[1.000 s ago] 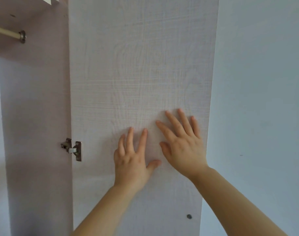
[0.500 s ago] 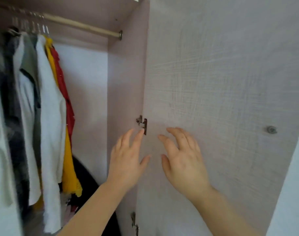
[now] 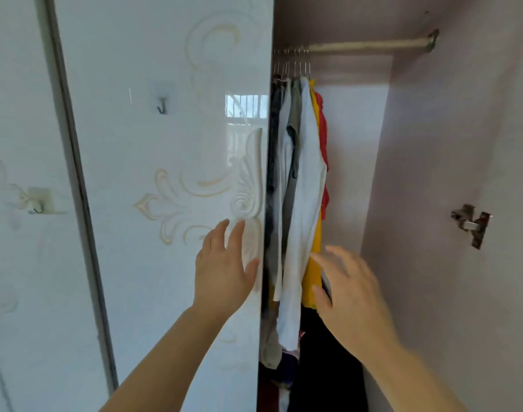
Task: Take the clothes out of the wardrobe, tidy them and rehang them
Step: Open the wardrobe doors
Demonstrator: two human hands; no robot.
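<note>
Several garments hang close together on hangers from the wardrobe rail [image 3: 370, 44]: a white top [image 3: 306, 179] in front, a yellow one [image 3: 312, 263] and a red one [image 3: 323, 135] behind it, grey and dark pieces to the left. My left hand [image 3: 223, 263] is open, fingers spread, at the edge of the glossy white left door [image 3: 165, 144], by its carved handle [image 3: 249, 173]. My right hand [image 3: 349, 283] is open and blurred, just right of the white top's lower part, holding nothing. The left door hides the clothes further left.
The right side of the wardrobe stands open, with its pale pink side wall [image 3: 447, 144] and a metal hinge [image 3: 471, 223]. Dark clothing is piled at the wardrobe bottom [image 3: 322, 367]. Two adhesive hooks [image 3: 162, 98] [image 3: 38, 199] stick to the white doors.
My view has swung left from the inside of the opened right door to the wardrobe interior and left door. Both hands left the right door; the left is now at the left door's edge.
</note>
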